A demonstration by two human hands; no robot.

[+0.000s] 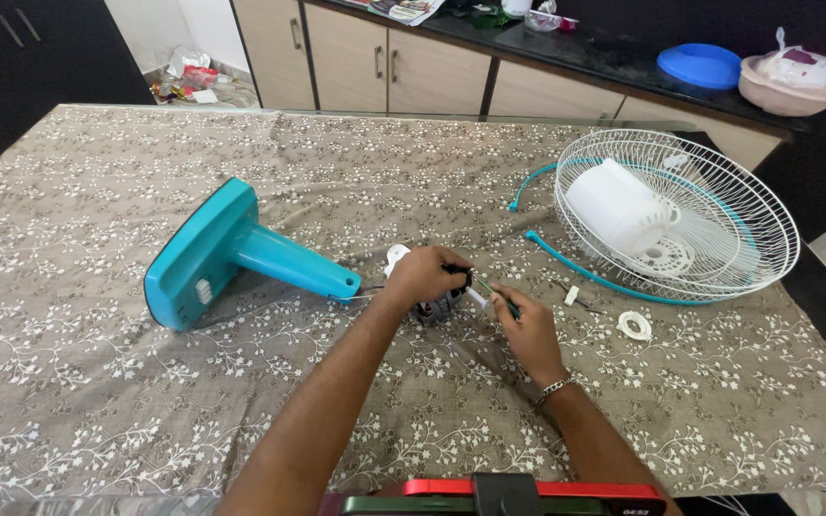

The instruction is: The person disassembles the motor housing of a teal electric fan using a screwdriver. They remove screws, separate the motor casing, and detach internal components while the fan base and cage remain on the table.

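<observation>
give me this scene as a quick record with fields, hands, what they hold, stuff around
left hand: grips small fan motor, resting on the table
right hand: holds a thin green-handled tool at the motor
fan base: teal, lying on its side, left of the hands
grille: white wire, right, with white motor cover in it
small parts: white ring near grille
surface: floral tablecloth

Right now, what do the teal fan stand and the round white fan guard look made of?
Teal fan stand: apparently moulded plastic, with a smooth, slightly glossy, even-coloured surface. Round white fan guard: probably coated metal wire, with thin white spokes and rings, though plastic can't be excluded.
</observation>
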